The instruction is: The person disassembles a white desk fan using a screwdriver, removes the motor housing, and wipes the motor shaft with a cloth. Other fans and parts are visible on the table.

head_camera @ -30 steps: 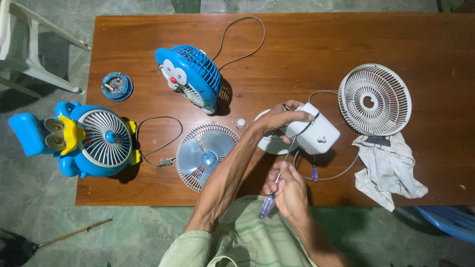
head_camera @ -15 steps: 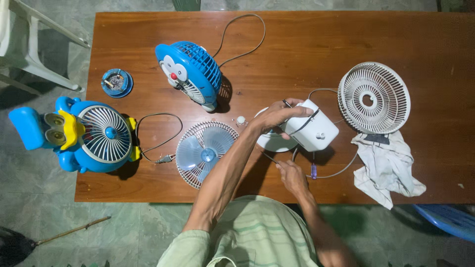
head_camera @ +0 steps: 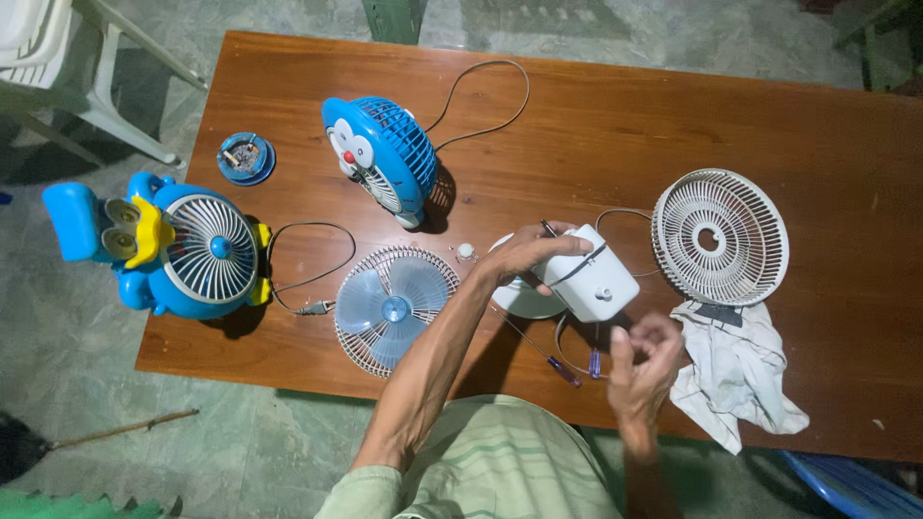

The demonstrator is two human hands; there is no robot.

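Gripping the white fan body (head_camera: 591,281) at table (head_camera: 673,115) centre, the left hand (head_camera: 524,255) is clenched over its top w/ fingers wrapped round it. The right hand (head_camera: 642,358) is raised just below, fingertips pinched together; what's pinched can't be told. Two screwdrivers (head_camera: 562,370) lie btwn the arms, a white grille (head_camera: 719,236) & rag (head_camera: 735,370) to the right.

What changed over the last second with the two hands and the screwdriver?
The right hand let go of the purple-handled screwdriver, which now lies on the table in front of the white fan housing. That hand has lifted, fingers pinched together, though what they hold is too small to tell. The left hand still grips the housing. The fans, loose grille and cloth have not moved.
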